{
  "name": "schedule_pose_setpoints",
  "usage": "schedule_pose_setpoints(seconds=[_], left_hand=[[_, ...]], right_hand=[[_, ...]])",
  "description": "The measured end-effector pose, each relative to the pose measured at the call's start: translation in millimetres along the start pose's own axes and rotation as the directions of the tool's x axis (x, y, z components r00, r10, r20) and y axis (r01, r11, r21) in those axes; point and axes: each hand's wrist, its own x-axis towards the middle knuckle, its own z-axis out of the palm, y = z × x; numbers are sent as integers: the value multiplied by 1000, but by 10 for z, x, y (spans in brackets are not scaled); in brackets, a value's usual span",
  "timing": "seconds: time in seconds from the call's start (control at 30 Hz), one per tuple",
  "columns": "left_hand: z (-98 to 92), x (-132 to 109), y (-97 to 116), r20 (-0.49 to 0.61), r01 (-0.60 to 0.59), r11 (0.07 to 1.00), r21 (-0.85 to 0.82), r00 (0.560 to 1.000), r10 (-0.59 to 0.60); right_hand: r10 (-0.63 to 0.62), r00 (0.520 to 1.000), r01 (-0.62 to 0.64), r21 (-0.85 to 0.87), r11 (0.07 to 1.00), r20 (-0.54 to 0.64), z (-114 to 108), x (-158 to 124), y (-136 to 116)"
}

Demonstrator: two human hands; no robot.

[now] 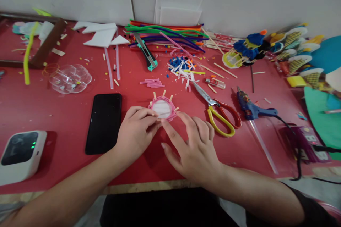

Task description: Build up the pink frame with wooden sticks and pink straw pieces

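A small pink ring (pixel 176 111) with a round white base and short wooden sticks standing up around its edge sits on the red table. At its near left rim, my left hand (pixel 137 127) has thumb and fingers pinched together on the ring. My right hand (pixel 195 143) is open with its fingers apart, two fingertips touching the near right side of the ring. Short cut pink straw pieces (pixel 153 83) lie just behind the ring. Scissors (pixel 213 104) with red and yellow handles rest to its right. My fingers hide part of the near rim.
A black phone (pixel 103 124) lies left of my left hand, a white device (pixel 23 156) farther left. Right are a blue glue gun (pixel 246 104) and its cable. Behind lie a cutter knife (pixel 146 52), pipe cleaners (pixel 165 35), a clear palette (pixel 70 79) and scattered scraps (pixel 183 69).
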Motion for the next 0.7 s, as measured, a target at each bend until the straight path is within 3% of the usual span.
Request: schedule_pose_setpoints(seconds=[0.7], left_hand=[[2, 0, 9, 8, -5, 1000, 22, 1000, 5]], right_hand=[[-20, 998, 20, 6, 1000, 65, -13, -19, -2]])
